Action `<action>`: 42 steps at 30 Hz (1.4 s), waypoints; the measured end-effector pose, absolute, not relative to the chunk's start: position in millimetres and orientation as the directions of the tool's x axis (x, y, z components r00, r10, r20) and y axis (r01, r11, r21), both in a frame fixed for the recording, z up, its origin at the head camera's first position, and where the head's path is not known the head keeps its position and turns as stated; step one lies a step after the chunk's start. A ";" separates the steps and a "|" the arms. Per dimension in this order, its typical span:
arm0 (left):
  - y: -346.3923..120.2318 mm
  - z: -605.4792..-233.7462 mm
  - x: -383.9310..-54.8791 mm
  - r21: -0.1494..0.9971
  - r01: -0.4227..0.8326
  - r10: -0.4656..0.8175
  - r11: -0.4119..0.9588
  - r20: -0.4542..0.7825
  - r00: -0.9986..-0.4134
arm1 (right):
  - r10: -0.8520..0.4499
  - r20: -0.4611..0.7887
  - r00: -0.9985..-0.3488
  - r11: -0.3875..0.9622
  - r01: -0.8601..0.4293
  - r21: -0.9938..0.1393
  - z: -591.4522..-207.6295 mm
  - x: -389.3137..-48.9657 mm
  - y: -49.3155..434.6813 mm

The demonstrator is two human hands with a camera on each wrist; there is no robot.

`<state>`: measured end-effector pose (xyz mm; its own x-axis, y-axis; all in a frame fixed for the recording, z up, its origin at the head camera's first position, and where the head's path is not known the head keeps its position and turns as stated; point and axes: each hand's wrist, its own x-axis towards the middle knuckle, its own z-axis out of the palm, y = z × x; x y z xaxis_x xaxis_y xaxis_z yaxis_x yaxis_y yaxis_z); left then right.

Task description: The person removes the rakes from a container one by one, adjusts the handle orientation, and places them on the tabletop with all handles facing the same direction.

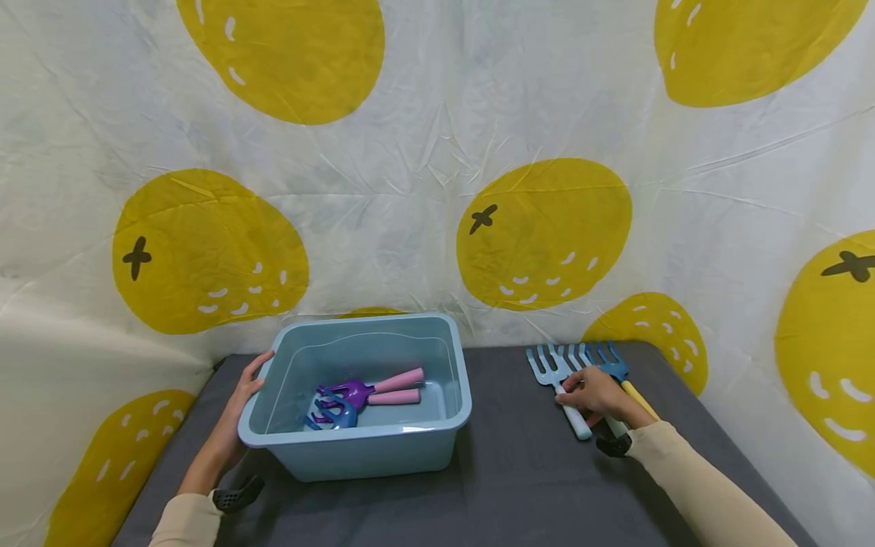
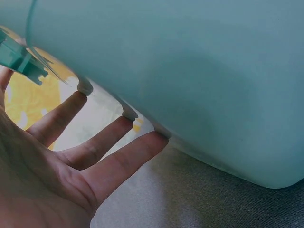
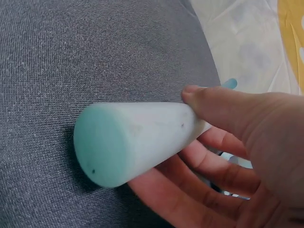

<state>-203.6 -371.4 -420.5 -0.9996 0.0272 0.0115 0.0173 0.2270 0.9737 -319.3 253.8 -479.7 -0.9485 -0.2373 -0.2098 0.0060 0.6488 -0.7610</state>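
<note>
At the right of the table, my right hand (image 1: 593,395) grips the white handle (image 3: 161,128) of a light blue hand fork (image 1: 551,371), thumb on top and fingers curled beneath. Beside it lies a second pale blue fork (image 1: 576,354), its handle partly hidden under that hand. Right of them is a darker blue fork (image 1: 612,362) with a yellow handle. My left hand (image 1: 239,406) is at the left side of a light blue plastic basin (image 1: 362,456); in the left wrist view its fingers (image 2: 114,161) are extended, tips touching the outer wall.
Inside the basin lie purple hand forks (image 1: 354,393) with pink handles and a blue fork head (image 1: 342,414). Dark grey cloth (image 1: 519,471) covers the table. A white curtain (image 1: 410,251) with yellow fruit prints stands close behind and at the sides.
</note>
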 end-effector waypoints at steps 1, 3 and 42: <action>-371.7 -420.7 -203.3 0.974 0.016 0.026 0.227 0.011 -1.000 | -0.235 -0.210 -0.949 0.660 0.003 -0.751 -478.2 -318.7 252.6; -372.3 -421.2 -202.6 0.974 0.014 0.023 0.225 0.009 -1.000 | -0.238 -0.204 -0.950 0.685 -0.015 -0.729 -475.0 -317.7 249.9; -370.8 -420.7 -203.5 0.974 0.024 0.037 0.226 0.016 -0.999 | -0.381 -0.215 -0.899 0.803 -0.206 -0.560 -398.5 -327.7 231.5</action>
<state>-203.5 -370.8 -420.7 -0.9992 0.0365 0.0164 0.0243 0.2255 0.9739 -327.7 231.5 -398.5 -0.8992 -0.3810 -0.2150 -0.2063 0.8027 -0.5596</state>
